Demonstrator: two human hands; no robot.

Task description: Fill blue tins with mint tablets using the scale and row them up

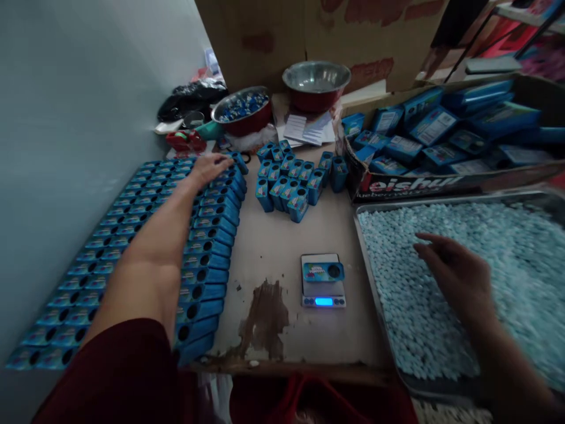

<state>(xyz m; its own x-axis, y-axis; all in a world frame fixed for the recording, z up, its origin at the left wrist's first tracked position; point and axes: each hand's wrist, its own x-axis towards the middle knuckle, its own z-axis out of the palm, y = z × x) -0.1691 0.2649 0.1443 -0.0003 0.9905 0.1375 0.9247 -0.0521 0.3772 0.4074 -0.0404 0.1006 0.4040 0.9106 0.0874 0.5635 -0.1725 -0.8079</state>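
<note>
Head view: L hand (208, 169) at far end of box rows (216, 222), grip can't tell; R hand (461, 272) pinched narrow over pellets (507, 235) in tray (372, 277), contents unclear; one box (315, 272) on scale (311, 289); prob. best: light L touch, small R pinch.

Bright blue cartons (209, 258) with dark round spots, pale aqua pellets (410, 318) in a silver-grey tray (375, 288), a scale display (323, 301) that glows vivid blue, a beige tabletop (273, 247) blotched brown, red-and-silver bowls (315, 102), brown cardboard (278, 20) patched red, a maroon sleeve (115, 377)

Metal tray (428, 388) (smooth, faintly glossy)
</note>
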